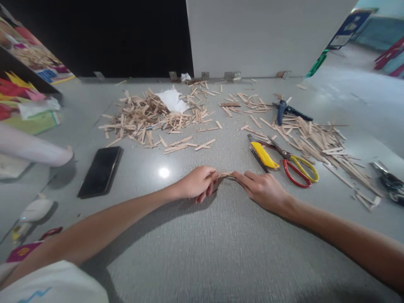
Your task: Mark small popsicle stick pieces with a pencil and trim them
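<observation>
My left hand (199,182) is closed, pinching one end of some thin wooden strips (225,174) a little above the grey surface (221,252). At their other end, the fingers of my right hand (263,189) are pressed together on the strips. How many strips are held is hard to tell, because the fingers cover both ends. Just beyond my right hand lie a yellow utility knife (265,155), a dark pen-like stick (259,159) and scissors with red and yellow handles (296,168).
A big pile of wooden strips (139,118) lies back left with white crumpled paper (173,100) on it. More strips (322,139) spread at right near a blue and black tool (282,110). A black phone (100,171) lies left, near another person's arm (34,145).
</observation>
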A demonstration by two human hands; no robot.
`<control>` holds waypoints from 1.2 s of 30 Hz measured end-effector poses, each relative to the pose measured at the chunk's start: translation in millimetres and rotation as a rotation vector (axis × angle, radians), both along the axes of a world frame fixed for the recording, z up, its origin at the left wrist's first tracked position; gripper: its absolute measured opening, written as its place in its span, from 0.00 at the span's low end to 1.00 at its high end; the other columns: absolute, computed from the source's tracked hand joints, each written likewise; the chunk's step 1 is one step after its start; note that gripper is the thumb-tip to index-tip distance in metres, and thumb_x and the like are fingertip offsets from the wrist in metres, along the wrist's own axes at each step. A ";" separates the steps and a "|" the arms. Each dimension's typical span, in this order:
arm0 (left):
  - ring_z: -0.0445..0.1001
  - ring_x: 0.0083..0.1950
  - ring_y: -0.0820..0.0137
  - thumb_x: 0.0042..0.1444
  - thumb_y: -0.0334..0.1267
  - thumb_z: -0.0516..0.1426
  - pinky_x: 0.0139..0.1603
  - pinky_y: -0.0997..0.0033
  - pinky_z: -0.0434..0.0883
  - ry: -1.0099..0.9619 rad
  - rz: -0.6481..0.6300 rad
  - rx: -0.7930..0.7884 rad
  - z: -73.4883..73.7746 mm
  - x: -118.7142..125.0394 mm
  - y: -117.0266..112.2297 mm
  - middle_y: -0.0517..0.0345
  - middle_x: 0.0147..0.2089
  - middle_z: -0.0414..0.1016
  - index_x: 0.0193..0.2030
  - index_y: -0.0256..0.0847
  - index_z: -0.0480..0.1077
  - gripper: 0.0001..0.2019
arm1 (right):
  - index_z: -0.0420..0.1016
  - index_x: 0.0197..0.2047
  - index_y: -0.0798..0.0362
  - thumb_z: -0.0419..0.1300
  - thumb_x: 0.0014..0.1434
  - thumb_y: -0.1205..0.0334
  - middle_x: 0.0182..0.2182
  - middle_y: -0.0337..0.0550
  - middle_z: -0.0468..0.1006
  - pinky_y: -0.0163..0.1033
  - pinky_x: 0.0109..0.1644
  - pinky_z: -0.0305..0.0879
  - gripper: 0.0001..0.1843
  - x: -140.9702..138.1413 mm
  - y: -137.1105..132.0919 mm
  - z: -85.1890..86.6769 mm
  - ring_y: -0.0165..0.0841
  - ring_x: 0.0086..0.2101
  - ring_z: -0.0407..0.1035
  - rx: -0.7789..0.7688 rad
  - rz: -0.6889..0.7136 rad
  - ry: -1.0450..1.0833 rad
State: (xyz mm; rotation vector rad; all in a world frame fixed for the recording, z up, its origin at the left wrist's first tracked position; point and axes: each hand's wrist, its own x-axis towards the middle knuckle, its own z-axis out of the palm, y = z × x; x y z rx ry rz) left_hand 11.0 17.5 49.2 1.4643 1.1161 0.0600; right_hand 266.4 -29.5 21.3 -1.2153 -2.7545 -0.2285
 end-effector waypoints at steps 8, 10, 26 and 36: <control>0.67 0.12 0.76 0.79 0.35 0.47 0.11 0.82 0.63 -0.081 -0.056 -0.004 6.1 -1.6 -1.3 0.67 0.19 0.68 0.32 0.41 0.65 0.20 | 0.77 0.59 0.59 0.48 0.73 0.76 0.28 0.40 0.76 0.40 0.28 0.48 0.20 10.2 9.1 21.0 0.29 0.22 0.63 0.011 0.216 0.040; 0.67 0.12 0.76 0.79 0.35 0.47 0.11 0.82 0.63 -0.084 -0.053 -0.001 7.0 -0.8 -1.8 0.67 0.19 0.69 0.32 0.41 0.65 0.20 | 0.77 0.59 0.58 0.48 0.74 0.75 0.28 0.39 0.76 0.40 0.28 0.48 0.20 13.0 11.9 28.1 0.29 0.22 0.63 -0.002 0.231 0.048; 0.67 0.12 0.77 0.79 0.36 0.48 0.11 0.80 0.63 -0.082 -0.068 0.007 6.8 -2.1 -2.3 0.66 0.21 0.70 0.32 0.41 0.65 0.20 | 0.75 0.62 0.56 0.45 0.73 0.76 0.28 0.39 0.76 0.40 0.29 0.47 0.24 17.3 14.2 41.3 0.29 0.23 0.64 -0.016 0.240 -0.129; 0.67 0.12 0.76 0.79 0.36 0.48 0.10 0.80 0.62 -0.058 -0.070 0.020 7.8 -2.9 -1.7 0.66 0.21 0.69 0.31 0.42 0.65 0.20 | 0.75 0.61 0.60 0.47 0.72 0.77 0.29 0.40 0.76 0.41 0.28 0.49 0.22 11.1 8.5 36.7 0.30 0.23 0.63 0.026 0.250 -0.109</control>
